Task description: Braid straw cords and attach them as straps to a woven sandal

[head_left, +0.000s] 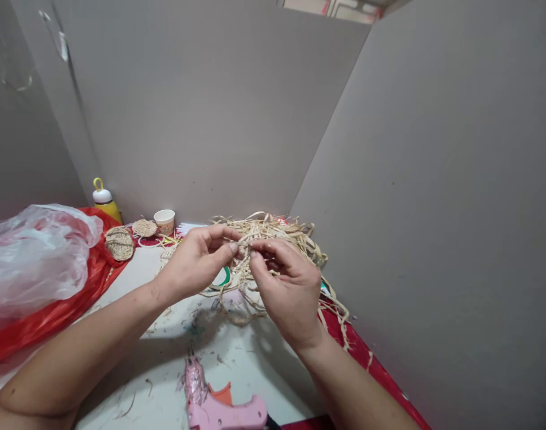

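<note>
My left hand [200, 260] and my right hand [285, 285] meet above the white table [165, 364], fingertips pinched together on pale straw strands. The strands run back into a loose pile of straw [281, 234] lying just behind the hands. A green ring [226, 278] shows partly under the left hand. Both hands are closed on the straw.
A pink glue gun [219, 406] lies at the near edge. At the left sit a clear plastic bag [35, 254] on a red bag [58, 310], two woven straw discs [119, 243], a paper cup [164, 221] and a yellow bottle [105, 200]. Grey cardboard walls [434, 209] enclose the table.
</note>
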{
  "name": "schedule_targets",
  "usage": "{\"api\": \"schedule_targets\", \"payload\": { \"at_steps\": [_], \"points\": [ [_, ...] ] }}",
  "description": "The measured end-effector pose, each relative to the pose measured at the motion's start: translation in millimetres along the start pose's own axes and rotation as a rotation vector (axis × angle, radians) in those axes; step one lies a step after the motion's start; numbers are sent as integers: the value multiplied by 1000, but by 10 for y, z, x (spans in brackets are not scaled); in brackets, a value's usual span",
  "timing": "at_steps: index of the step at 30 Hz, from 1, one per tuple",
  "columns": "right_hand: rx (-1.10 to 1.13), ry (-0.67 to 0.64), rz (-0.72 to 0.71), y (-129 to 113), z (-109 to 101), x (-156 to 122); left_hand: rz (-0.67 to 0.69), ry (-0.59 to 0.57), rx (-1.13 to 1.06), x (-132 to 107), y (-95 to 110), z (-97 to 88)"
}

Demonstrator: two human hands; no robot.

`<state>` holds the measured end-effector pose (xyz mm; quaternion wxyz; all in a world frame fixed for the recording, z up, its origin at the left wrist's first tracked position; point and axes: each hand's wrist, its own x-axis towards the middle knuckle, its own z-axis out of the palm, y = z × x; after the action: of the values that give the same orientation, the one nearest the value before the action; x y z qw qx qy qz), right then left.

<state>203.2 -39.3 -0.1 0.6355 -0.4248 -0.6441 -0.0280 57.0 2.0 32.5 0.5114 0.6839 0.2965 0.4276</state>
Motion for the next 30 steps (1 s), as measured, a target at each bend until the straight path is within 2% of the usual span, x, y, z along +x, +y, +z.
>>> {"api": "schedule_targets", "payload": {
  "at_steps": [6,11,18,23,30],
  "points": [
    [-160,-31,-160,27,-15,-2,26,-27,28,-1,4,0],
    [-235,-12,-195,79,13,-46,30,-30,63,-10,0,-3],
    [-188,70,-89,56,36,-61,43,-16,109,-44,-23,33],
    [-99,21,-89,-1,-16,-9,46,12,47,-12,9,45],
    [-32,-15,-71,17,-35,16,14,-61,25,-5,7,15]
  ]
}}
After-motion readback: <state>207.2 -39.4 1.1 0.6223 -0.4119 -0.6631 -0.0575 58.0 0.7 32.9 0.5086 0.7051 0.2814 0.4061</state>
